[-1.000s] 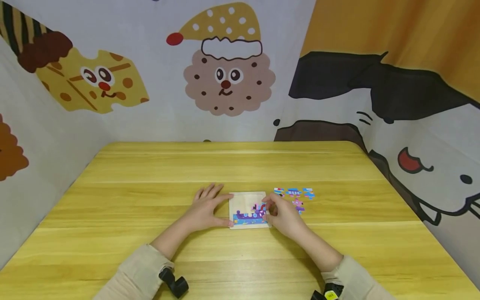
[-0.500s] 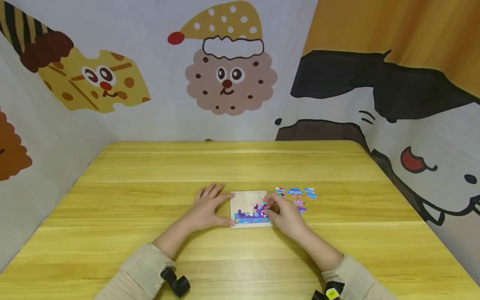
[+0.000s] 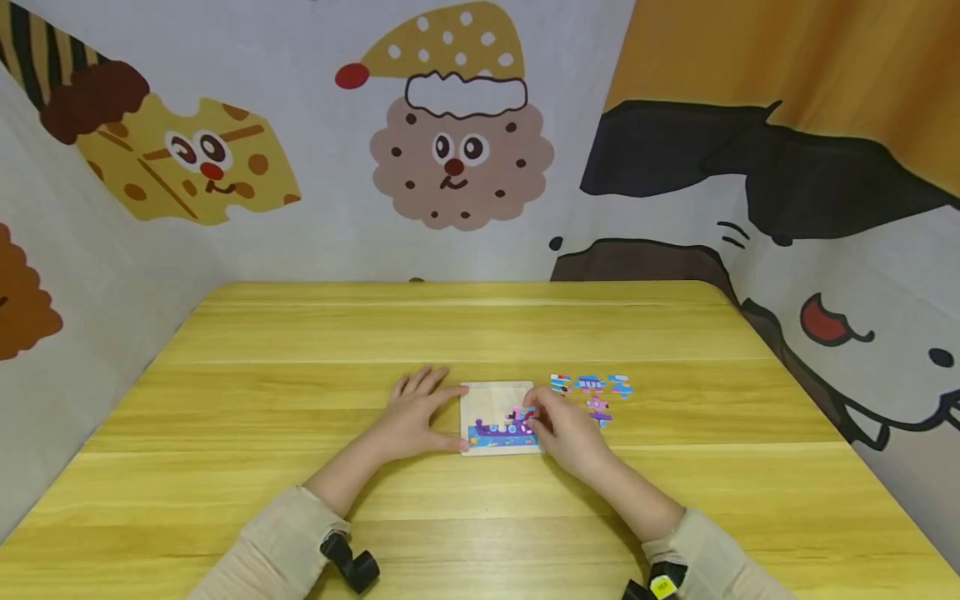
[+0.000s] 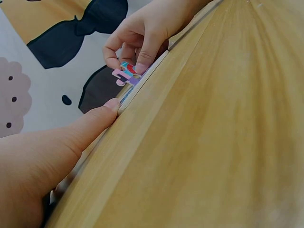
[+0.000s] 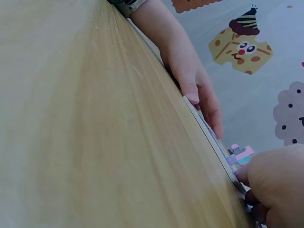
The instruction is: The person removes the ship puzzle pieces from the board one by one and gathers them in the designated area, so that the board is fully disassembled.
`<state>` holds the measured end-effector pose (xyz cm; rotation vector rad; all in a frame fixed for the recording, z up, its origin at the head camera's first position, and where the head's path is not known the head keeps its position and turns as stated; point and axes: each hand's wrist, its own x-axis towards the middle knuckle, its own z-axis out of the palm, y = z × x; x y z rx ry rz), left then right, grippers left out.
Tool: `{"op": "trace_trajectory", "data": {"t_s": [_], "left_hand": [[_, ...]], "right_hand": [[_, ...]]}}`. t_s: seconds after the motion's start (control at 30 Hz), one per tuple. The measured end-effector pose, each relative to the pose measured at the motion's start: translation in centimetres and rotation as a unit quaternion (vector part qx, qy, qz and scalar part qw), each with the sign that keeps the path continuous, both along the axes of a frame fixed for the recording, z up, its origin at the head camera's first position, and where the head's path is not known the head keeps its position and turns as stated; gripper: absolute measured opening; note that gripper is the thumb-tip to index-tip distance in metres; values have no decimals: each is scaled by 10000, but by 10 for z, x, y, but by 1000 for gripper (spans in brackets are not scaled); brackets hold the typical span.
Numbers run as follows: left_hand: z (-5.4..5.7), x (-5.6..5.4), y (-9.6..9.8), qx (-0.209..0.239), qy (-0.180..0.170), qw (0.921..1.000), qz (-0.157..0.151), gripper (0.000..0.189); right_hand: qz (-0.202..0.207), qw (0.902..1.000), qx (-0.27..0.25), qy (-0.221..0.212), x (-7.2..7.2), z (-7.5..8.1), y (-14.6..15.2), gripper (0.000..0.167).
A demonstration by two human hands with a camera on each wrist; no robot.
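A square puzzle tray (image 3: 497, 395) with a pale wooden frame lies flat on the table, its lower part filled with blue and purple jigsaw pieces. My left hand (image 3: 408, 425) rests at the tray's left side, thumb and index finger spread along that edge. At the right side, my right hand (image 3: 572, 429) pinches a jigsaw piece (image 4: 128, 70) between thumb and fingers. The piece is pink, light blue and red, and it stands tilted up over the right part of the tray. In the right wrist view the fingers hide much of this jigsaw piece (image 5: 243, 154).
Several loose jigsaw pieces (image 3: 590, 384) lie right of the tray, beyond my right hand. One pink and purple piece (image 3: 598, 407) is closest to that hand. The wooden table (image 3: 300, 333) reaches back to a cartoon-printed curtain (image 3: 315, 242).
My right fingers shift slightly at the tray's right side, with the pinched jigsaw piece tilting a little. The left hand keeps its place on the left edge.
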<state>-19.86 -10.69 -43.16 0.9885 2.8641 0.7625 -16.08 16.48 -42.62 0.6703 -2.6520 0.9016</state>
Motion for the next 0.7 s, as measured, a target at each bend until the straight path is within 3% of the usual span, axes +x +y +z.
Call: {"op": "trace_trajectory", "data": {"t_s": [0.23,0.37,0.7], "left_hand": [[0,0,0,-3,14,10000,2,88],[0,0,0,-9,25,10000,13,88],[2,2,0,-43,-36,10000,51,87]], "right_hand": [[245,9978,100,610,-1,-2,1,30],[343,9966,92,739,-1,-2,1,29],[187,9961,-797,-339,1,2,2,23]]}}
